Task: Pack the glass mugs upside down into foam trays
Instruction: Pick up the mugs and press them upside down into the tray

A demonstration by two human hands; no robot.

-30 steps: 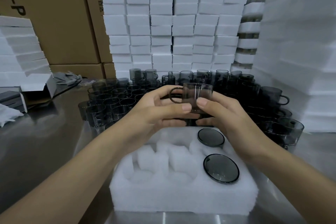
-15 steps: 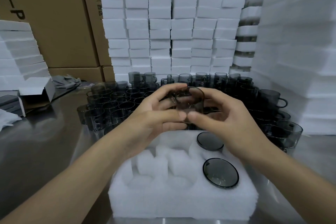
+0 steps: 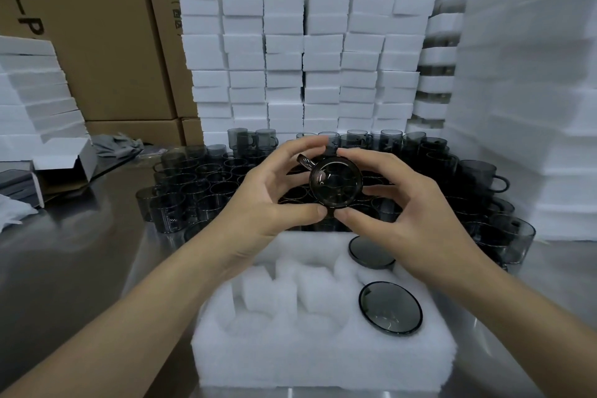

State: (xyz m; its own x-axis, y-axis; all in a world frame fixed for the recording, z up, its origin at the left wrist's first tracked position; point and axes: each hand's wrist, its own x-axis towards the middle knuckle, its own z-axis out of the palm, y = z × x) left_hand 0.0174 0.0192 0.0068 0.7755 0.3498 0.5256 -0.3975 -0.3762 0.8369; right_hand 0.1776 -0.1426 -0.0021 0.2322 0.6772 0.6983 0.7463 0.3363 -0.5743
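A smoky grey glass mug (image 3: 336, 181) is held in the air above the far edge of a white foam tray (image 3: 290, 355). It lies on its side with its round end facing me and its handle pointing up-left. My left hand (image 3: 274, 191) pinches it from the left with thumb below and fingers above. My right hand (image 3: 403, 203) pinches it from the right the same way. Two mugs sit upside down in the tray's right pockets, one near (image 3: 390, 307) and one far (image 3: 371, 252). The left pockets hold nothing.
Many upright grey mugs (image 3: 200, 184) crowd the steel table (image 3: 64, 268) behind the tray. Stacks of white foam blocks (image 3: 307, 42) rise behind and at the right (image 3: 533, 107). Cardboard boxes (image 3: 97, 42) and an open white box (image 3: 61, 155) stand at left.
The mug has been turned in both hands from upright to lying on its side with its round end towards me. Both hands stayed in about the same place above the tray.
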